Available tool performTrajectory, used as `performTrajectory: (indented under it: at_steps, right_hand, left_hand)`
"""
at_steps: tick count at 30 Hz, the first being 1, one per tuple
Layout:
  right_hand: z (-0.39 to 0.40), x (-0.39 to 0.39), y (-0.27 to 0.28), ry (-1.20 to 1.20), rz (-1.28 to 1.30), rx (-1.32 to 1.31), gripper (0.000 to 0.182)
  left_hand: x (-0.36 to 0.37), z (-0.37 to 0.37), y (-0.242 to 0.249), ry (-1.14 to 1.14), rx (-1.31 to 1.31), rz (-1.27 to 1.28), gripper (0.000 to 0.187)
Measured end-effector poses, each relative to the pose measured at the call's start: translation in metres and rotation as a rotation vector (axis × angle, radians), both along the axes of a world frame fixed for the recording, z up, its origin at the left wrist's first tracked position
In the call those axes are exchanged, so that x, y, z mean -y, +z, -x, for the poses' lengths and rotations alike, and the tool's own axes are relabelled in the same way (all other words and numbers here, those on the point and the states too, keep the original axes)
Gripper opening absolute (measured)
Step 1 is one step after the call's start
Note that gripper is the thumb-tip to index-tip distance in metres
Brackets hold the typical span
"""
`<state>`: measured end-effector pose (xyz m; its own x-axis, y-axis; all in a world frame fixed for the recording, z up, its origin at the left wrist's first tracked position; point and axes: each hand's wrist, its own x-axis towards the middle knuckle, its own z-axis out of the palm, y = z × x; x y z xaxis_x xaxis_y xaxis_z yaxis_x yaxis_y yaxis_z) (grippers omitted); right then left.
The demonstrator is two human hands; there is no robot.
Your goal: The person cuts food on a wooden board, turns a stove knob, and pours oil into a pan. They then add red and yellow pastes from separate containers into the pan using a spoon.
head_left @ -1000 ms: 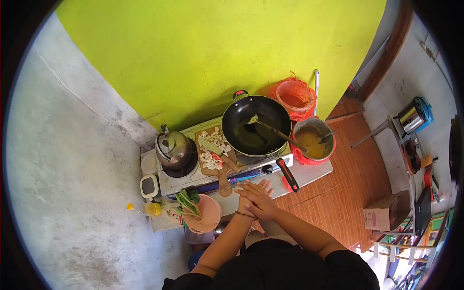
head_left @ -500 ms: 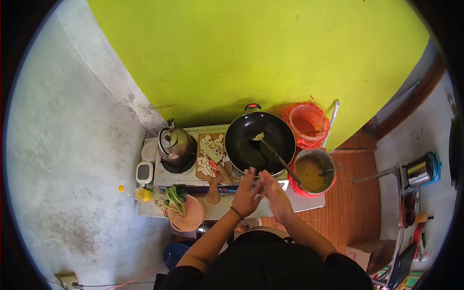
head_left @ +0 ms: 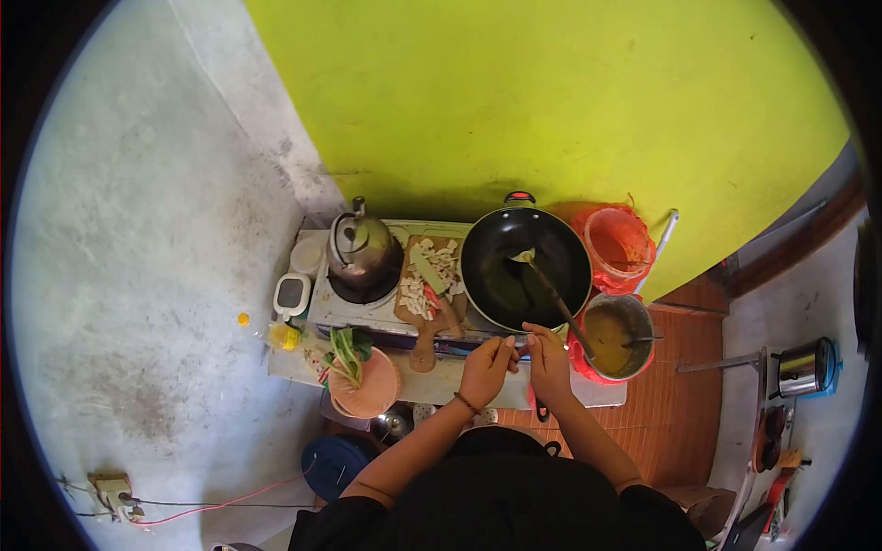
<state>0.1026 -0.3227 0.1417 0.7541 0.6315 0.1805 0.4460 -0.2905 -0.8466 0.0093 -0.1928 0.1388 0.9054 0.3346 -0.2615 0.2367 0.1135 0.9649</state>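
Your left hand (head_left: 487, 372) and right hand (head_left: 549, 367) are half-curled, fingertips close together, any held item cannot be told, at the near side of the wok (head_left: 490, 271) on the stove (head_left: 354, 317); keep both clear of its handle (head_left: 542, 414)

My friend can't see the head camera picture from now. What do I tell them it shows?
A person's left hand and right hand are close together near a black wok. To its left are a cutting board with a knife and chopped food, then a kettle.
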Motion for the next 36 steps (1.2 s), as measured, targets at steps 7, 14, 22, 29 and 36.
performTrajectory:
  at_steps: [7, 14, 22, 29, 36]
  right_hand:
    - [0.057, -0.070, 0.010, 0.083, -0.132, -0.003, 0.025]
    - [0.113, -0.172, 0.016, 0.386, -0.084, 0.026, 0.028]
    - [0.188, -0.291, 0.015, 0.672, -0.094, -0.014, 0.029]
    - [0.228, -0.361, 0.001, 0.763, -0.084, -0.019, 0.030]
    - [0.241, -0.427, -0.016, 0.821, -0.017, 0.076, 0.034]
  left_hand:
    - [-0.045, 0.052, -0.016, 0.334, 0.204, -0.238, 0.035]
    - [-0.126, 0.156, -0.010, 0.606, 0.113, -0.270, 0.038]
    - [-0.204, 0.263, -0.018, 0.980, 0.024, -0.293, 0.037]
    - [-0.259, 0.298, -0.034, 1.096, 0.032, -0.300, 0.039]
    - [-0.313, 0.304, -0.061, 1.168, -0.135, -0.494, 0.056]
